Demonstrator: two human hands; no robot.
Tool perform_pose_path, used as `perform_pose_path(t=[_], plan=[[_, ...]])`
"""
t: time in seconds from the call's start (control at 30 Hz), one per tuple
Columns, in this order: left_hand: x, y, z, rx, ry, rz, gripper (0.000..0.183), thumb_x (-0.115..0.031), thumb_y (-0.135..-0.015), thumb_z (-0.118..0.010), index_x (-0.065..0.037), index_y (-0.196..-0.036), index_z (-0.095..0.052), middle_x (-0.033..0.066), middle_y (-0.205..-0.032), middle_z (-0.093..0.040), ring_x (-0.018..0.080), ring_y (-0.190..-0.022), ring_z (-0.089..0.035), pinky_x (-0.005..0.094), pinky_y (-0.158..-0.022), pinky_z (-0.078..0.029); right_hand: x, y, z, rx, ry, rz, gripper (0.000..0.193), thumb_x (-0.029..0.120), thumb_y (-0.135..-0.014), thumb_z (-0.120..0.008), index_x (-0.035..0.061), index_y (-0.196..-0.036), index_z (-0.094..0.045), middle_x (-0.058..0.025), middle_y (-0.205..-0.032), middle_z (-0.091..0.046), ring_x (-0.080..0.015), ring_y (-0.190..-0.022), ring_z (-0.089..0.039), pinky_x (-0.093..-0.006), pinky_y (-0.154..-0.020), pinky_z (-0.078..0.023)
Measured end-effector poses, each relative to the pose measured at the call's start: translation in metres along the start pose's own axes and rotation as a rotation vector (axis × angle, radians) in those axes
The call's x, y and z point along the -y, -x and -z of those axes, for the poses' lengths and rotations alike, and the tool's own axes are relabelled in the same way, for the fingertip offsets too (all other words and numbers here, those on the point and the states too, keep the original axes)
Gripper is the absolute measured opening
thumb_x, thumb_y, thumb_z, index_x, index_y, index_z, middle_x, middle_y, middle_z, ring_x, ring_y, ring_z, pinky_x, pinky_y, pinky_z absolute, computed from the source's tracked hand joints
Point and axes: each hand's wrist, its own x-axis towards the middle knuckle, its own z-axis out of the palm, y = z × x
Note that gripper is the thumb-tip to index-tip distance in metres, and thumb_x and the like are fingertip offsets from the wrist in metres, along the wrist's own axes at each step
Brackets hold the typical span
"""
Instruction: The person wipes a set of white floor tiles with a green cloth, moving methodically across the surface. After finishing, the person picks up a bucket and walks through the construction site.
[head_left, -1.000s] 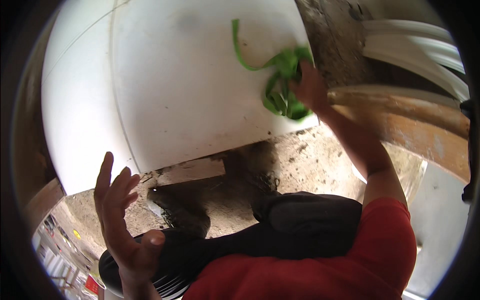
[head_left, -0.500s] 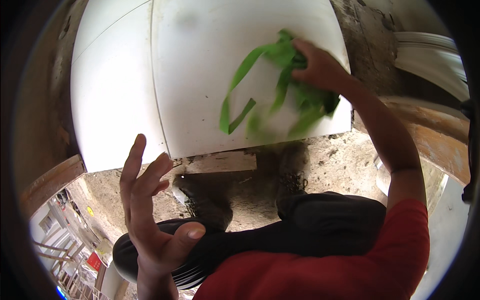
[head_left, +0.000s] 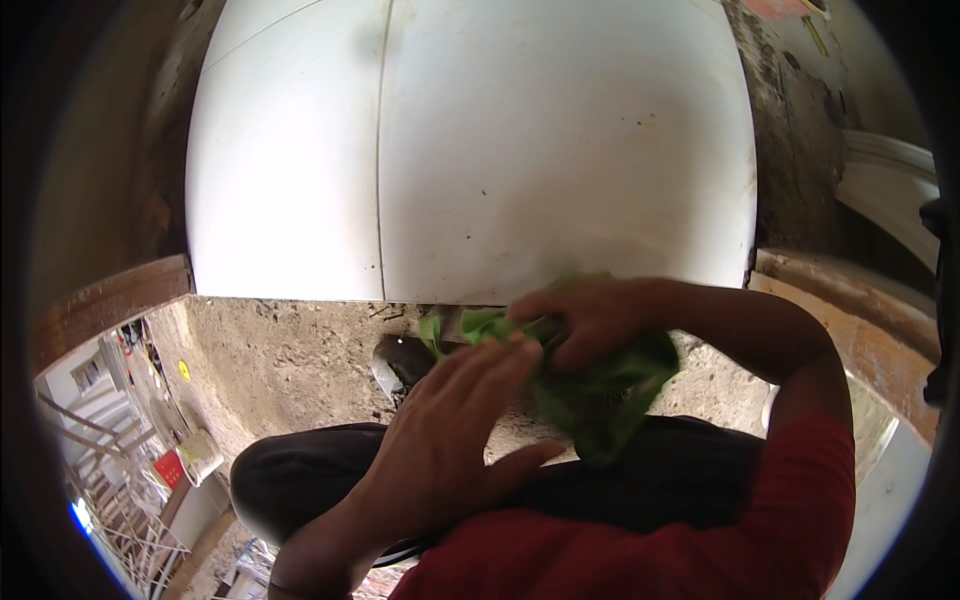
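My right hand is closed around a bunched green cloth, which hangs down over my knees and shows strap-like strips. Part of the cloth is blurred by motion. Beside it, my left hand has its fingers stretched out and its thumb apart. Its fingertips overlap the cloth's left side in the picture; whether they touch it I cannot tell. Beyond both hands lie large white floor tiles with a thin joint between them and a few dark specks on top.
Rough bare ground runs along the tiles' near edge, where a dark shoe rests. Wooden frame pieces stand left and right. White curved pieces lie at the far right. A red item and a bucket sit at lower left.
My right hand has drawn the green cloth off the tiles, back toward my knees. My left hand has moved right and lies beside the cloth. The view has shifted slightly.
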Motion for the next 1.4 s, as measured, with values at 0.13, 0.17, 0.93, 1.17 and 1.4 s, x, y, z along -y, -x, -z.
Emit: perform_pose_path(t=[0.13,0.17,0.93,1.17,1.4], plan=[[0.009,-0.004,-0.017,-0.139,0.361,0.302,0.083,-0.038,-0.08,-0.084,-0.002,-0.143,-0.043,0.0248,-0.133,-0.058,0.0411,-0.124,-0.058,0.0477,-0.104,-0.048,0.061,0.038,0.041,0.105,-0.532,-0.018,0.055,0.019,-0.077,-0.073,-0.0013,-0.127,-0.06,-0.0111,-0.105,-0.07,-0.0163,-0.099,-0.066,-0.0308,-0.088,-0.052],[0.01,-0.005,-0.021,-0.073,0.52,0.367,0.081,-0.038,-0.081,-0.083,-0.001,-0.141,-0.044,0.0257,-0.133,-0.058,0.042,-0.122,-0.059,0.048,-0.102,-0.049,0.068,0.041,0.047,0.069,-0.492,-0.051,0.054,0.018,-0.079,-0.072,-0.0011,-0.128,-0.06,-0.0113,-0.105,-0.069,-0.0165,-0.1,-0.066,-0.0306,-0.088,-0.052],[0.038,-0.025,-0.047,-0.203,0.718,0.48,0.055,-0.034,-0.087,-0.07,0.005,-0.123,-0.053,0.0248,-0.118,-0.064,0.0403,-0.109,-0.064,0.0455,-0.093,-0.051,0.046,-0.022,0.017,-0.324,0.424,-0.053,0.09,0.013,-0.066,-0.088,0.0101,-0.146,-0.048,-0.0188,-0.134,-0.061,-0.0313,-0.124,-0.061,-0.0419,-0.101,-0.051],[0.028,-0.001,-0.054,0.228,0.335,0.173,0.053,-0.03,-0.085,-0.071,0.0,-0.126,-0.056,0.0211,-0.121,-0.061,0.0371,-0.111,-0.063,0.0481,-0.093,-0.05,0.032,-0.025,0.134,-1.109,0.837,0.033,0.066,0.012,-0.08,-0.078,0.0086,-0.141,-0.051,-0.0218,-0.135,-0.059,-0.0353,-0.122,-0.061,-0.0452,-0.102,-0.051],[0.032,0.008,-0.054,0.395,0.014,0.12,0.036,-0.03,-0.085,-0.07,-0.004,-0.109,-0.066,0.0124,-0.107,-0.065,0.0296,-0.102,-0.065,0.0425,-0.085,-0.051,-0.047,-0.088,0.172,-1.144,1.509,-0.029,0.072,0.034,-0.08,-0.081,0.0214,-0.145,-0.053,-0.0198,-0.133,-0.056,-0.0389,-0.127,-0.052,-0.0533,-0.102,-0.044]])
